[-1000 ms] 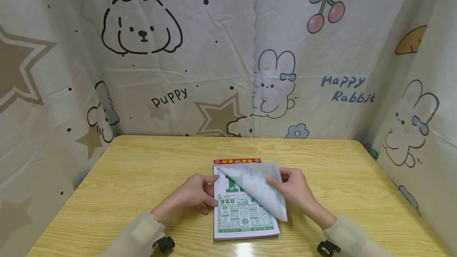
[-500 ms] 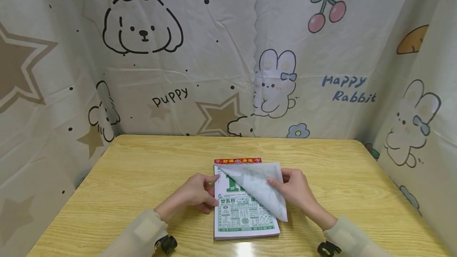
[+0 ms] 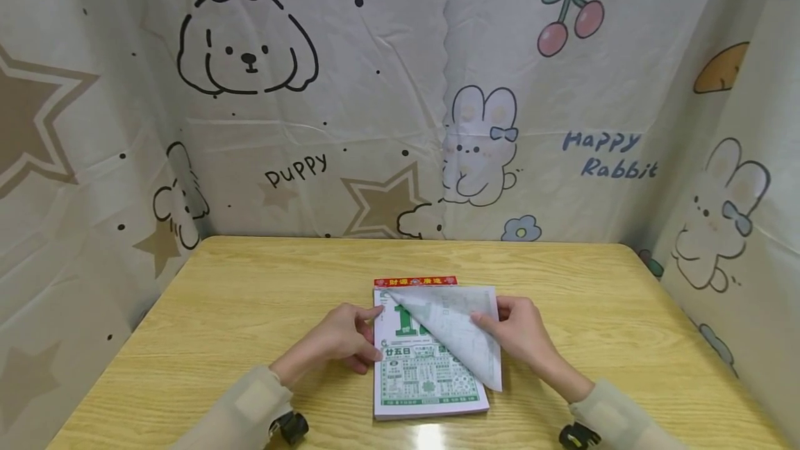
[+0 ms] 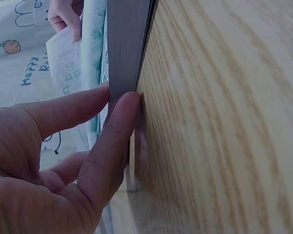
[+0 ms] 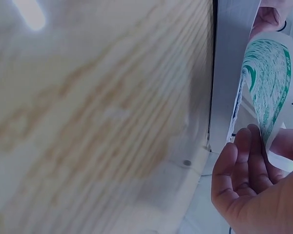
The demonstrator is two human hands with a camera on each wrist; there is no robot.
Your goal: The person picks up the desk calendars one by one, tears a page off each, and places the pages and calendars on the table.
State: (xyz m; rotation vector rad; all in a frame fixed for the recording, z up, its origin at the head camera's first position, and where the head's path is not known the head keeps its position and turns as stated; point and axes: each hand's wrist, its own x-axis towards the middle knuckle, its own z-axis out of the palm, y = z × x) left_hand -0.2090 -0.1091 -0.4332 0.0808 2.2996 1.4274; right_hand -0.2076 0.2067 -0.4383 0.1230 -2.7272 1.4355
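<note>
The thick, rectangular white paper calendar pad printed in green (image 3: 431,387) lies mid-table, its thin, translucent top sheet (image 3: 465,332) curling diagonally past the right edge, under a glossy red strip (image 3: 415,282). My right hand (image 3: 521,325) pinches that sheet; my left hand (image 3: 340,334), thumb and forefinger apart, touches the pad's left edge. The yellow wood-grain tabletop (image 3: 250,276) stretches wide either side, towards creased cartoon-printed fabric (image 3: 350,123).

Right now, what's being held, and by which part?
Right hand pinches the lifted sheet by its turned-back edge. Left hand touches the calendar pad at its left edge; any hold there cannot be told.
</note>
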